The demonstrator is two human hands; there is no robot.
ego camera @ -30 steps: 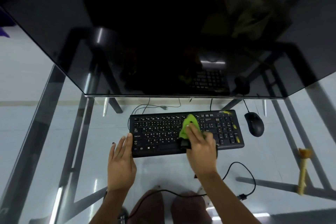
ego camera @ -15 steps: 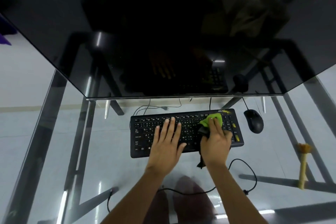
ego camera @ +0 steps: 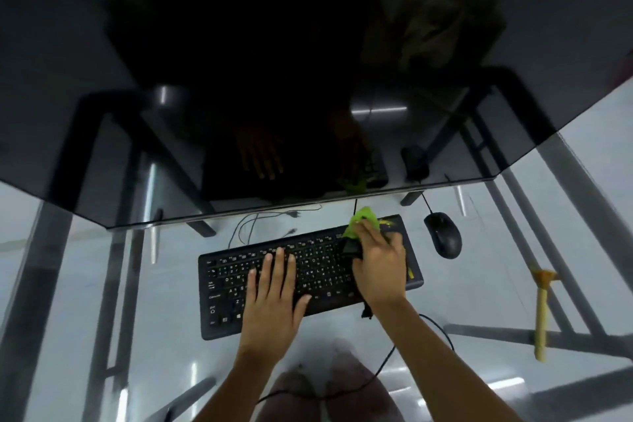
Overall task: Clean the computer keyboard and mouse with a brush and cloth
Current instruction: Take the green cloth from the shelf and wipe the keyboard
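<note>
A black keyboard lies on a glass desk, slightly turned. My left hand rests flat on its middle keys, fingers straight. My right hand presses a green and black cloth onto the keyboard's upper right part, fingers laid over the cloth; a dark end of the cloth hangs below the wrist. A black mouse sits to the right of the keyboard, apart from both hands. A brush with a pale wooden handle lies at the desk's right side.
A large dark monitor looms over the back of the glass desk. Thin cables lie behind the keyboard, and a black cable loops near my right forearm. Metal desk legs show through the glass.
My left hand moved from the keyboard's left edge onto the middle keys. My right hand slid the cloth from the centre to the upper right of the keyboard.
</note>
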